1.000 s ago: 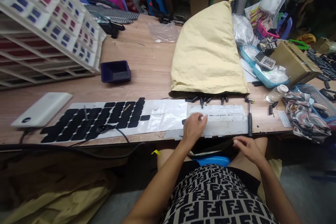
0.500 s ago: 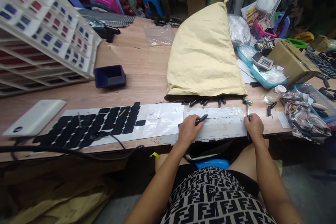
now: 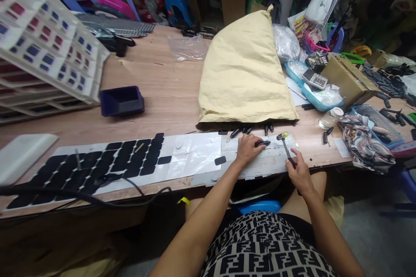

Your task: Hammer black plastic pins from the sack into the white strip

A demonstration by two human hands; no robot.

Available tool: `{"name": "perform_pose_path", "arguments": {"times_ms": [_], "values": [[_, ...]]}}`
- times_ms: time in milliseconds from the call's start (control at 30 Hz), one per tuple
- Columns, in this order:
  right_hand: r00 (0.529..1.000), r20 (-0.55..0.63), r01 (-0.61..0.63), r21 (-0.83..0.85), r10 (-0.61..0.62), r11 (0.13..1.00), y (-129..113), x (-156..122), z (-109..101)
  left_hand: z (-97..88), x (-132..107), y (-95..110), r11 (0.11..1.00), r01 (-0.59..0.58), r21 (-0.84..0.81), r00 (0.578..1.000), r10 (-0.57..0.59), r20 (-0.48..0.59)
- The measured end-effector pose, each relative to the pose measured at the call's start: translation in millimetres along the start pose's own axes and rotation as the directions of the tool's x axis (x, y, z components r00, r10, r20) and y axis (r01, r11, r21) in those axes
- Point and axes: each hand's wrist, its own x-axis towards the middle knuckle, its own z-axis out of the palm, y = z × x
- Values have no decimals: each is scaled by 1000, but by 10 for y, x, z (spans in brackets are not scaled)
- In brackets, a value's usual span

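the left hand (image 3: 248, 149) reaches forward with the forearm stretched over the table (image 3: 169, 91) edge. it lies palm down on the pale grey strip (image 3: 276, 163) just in front of the tan sack (image 3: 243, 73). its thumb and fingers are pinched on a small black piece (image 3: 262, 143), pressing it flat against the strip. the right hand (image 3: 297, 173) sits nearer the body than the left, at the table edge in front of the sack's right corner. its wrist is bent and its fingers are wrapped round the lower handle of a small hammer (image 3: 286, 149). the hammer slants up and to the left, so its yellowish head sits just right of the black piece, between the right hand and the sack. the two hands are apart, each clamped on its own thing.

more loose black parts (image 3: 242, 130) lie in a row along the sack's front edge. left of the sack, a white sheet (image 3: 191, 156) carries rows of black pads (image 3: 130, 162), and a dark blue tray (image 3: 121, 100) stands further left on the bare wood.
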Motion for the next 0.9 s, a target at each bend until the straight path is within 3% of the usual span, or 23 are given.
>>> {"name": "perform_pose_path", "arguments": {"times_ms": [133, 367, 500, 733, 833, 900], "values": [[991, 61, 124, -13, -123, 992, -101, 48, 59, -2, -1, -8, 999, 22, -29, 1000, -22, -4], [979, 59, 195, 28, -196, 980, -120, 35, 134, -7, 10, 6, 999, 8, -32, 1000, -9, -14], [974, 121, 191, 0, -189, 982, -96, 46, 177, -13, 7, 17, 999, 12, -30, 1000, -13, -11], [959, 128, 251, 45, -255, 967, -167, 33, 231, -8, 22, 10, 999, 11, -37, 1000, -11, -13], [952, 192, 234, 46, -238, 971, -147, 53, 256, -12, 24, 10, 999, 13, -37, 1000, -14, -16], [966, 169, 194, 42, -198, 980, -83, 129, 235, -12, 17, 10, 999, 7, -49, 1000, -7, -14]]}}
